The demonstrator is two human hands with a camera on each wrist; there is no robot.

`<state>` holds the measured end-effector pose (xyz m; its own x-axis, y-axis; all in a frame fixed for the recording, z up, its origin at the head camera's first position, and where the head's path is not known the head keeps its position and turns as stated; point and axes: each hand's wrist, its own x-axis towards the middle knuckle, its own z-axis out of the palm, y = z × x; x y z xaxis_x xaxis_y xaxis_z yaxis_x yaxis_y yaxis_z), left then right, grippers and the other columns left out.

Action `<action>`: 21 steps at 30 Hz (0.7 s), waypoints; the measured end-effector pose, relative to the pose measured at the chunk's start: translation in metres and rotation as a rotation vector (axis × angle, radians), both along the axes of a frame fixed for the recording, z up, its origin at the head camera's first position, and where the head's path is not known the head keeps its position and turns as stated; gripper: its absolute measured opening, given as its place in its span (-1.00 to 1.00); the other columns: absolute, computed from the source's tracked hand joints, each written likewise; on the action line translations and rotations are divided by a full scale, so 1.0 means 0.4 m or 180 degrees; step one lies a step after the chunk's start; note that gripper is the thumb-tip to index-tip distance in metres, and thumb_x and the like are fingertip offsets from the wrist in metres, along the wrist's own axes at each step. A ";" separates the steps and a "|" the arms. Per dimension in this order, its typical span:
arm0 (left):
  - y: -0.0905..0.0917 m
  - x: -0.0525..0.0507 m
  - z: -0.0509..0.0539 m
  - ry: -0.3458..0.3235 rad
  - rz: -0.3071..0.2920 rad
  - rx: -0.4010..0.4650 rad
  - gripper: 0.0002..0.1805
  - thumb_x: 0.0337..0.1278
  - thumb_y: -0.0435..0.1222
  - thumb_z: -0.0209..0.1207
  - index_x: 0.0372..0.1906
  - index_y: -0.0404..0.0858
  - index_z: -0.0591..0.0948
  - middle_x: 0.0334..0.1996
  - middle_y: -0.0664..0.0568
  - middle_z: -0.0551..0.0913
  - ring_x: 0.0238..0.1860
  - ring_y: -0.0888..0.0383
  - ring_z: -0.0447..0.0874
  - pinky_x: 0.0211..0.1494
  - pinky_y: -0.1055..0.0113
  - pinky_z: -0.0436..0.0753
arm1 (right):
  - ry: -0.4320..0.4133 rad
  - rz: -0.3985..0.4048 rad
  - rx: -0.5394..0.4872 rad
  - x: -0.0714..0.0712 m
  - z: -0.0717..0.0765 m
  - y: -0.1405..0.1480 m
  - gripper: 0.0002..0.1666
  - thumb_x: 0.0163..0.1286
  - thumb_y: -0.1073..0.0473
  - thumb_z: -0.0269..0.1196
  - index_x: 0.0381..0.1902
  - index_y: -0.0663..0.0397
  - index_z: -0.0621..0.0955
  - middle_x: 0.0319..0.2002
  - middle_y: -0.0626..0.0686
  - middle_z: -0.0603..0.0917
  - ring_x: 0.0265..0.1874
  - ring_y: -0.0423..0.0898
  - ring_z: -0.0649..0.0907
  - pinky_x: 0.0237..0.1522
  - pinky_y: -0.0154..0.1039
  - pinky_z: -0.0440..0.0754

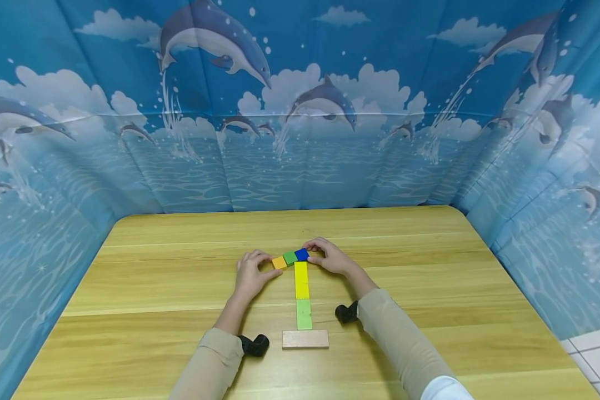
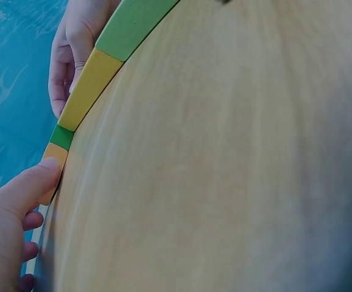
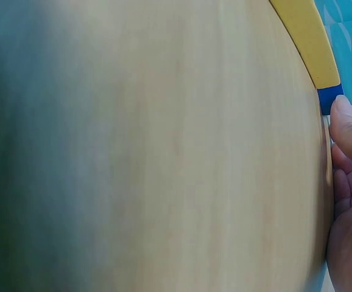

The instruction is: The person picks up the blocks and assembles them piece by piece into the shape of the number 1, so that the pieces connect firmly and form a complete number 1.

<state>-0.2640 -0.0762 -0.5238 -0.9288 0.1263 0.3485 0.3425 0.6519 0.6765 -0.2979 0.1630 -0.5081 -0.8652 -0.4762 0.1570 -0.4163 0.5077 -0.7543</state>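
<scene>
Three small blocks lie in a slanted row on the table: an orange block [image 1: 279, 262], a green block [image 1: 290, 258] and a blue block [image 1: 302, 254]. My left hand [image 1: 250, 276] holds the orange end between thumb and fingers; in the left wrist view its thumb [image 2: 45, 173] presses on that block. My right hand [image 1: 332, 259] grips the blue end, its thumb [image 3: 344, 115] against the block in the right wrist view. A long yellow block [image 1: 301, 280] runs from just under the row toward me, then a light green block [image 1: 304, 314] and a crosswise pale wooden block [image 1: 305, 339].
The wood-grain table [image 1: 170, 300] spreads out on both sides of the blocks. A blue curtain [image 1: 300, 161] printed with dolphins hangs behind and beside it. Black wrist-worn devices [image 1: 255, 345] stick out from both sleeves, near the column of blocks.
</scene>
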 end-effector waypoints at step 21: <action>-0.002 -0.002 -0.006 0.0076 -0.0005 -0.0036 -0.59 -0.35 -0.08 0.45 -0.28 -0.18 0.67 -0.26 0.08 0.63 -0.17 0.06 0.42 -0.02 0.10 0.24 | -0.0036 0.0011 -0.0062 -0.001 0.000 -0.002 -0.66 0.30 0.27 0.15 0.03 0.23 0.48 -0.06 0.16 0.50 -0.10 0.06 0.44 0.04 -0.02 0.38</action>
<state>-0.2649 -0.0769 -0.5262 -0.9200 0.1320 0.3691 0.3596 0.6589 0.6607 -0.2983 0.1621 -0.5081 -0.8653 -0.4761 0.1565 -0.4094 0.4913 -0.7688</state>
